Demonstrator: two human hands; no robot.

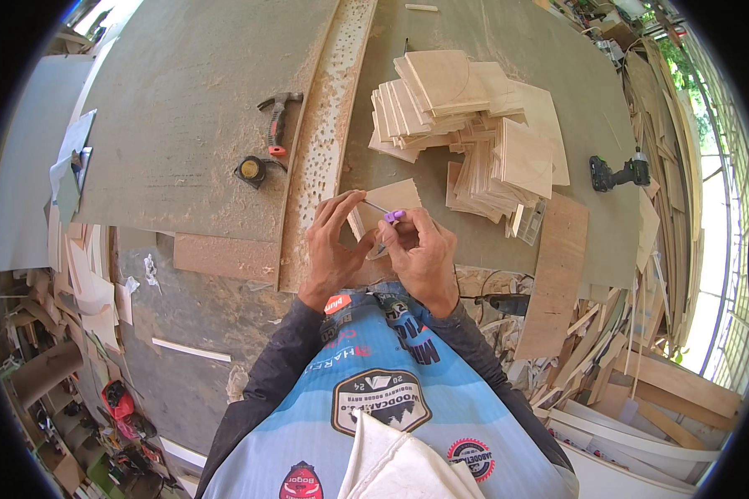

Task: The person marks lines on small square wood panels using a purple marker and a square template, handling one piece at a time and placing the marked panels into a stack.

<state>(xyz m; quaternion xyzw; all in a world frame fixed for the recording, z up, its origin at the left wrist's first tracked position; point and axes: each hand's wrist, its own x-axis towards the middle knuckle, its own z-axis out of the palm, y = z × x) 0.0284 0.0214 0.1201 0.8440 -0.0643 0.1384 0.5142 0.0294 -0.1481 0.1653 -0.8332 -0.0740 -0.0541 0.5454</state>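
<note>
Evidently the right hand [425, 254] pinches the purple end of a slim pen-like tool [392, 215], its exact kind too small to tell; the left hand [334, 245] meets the other end with a fingertip, though whether it grips I cannot tell. The tool is over a loose plywood piece [399, 194], near plywood stacks [526, 158] on the right; a claw hammer [277, 126] lies leftward.
</note>
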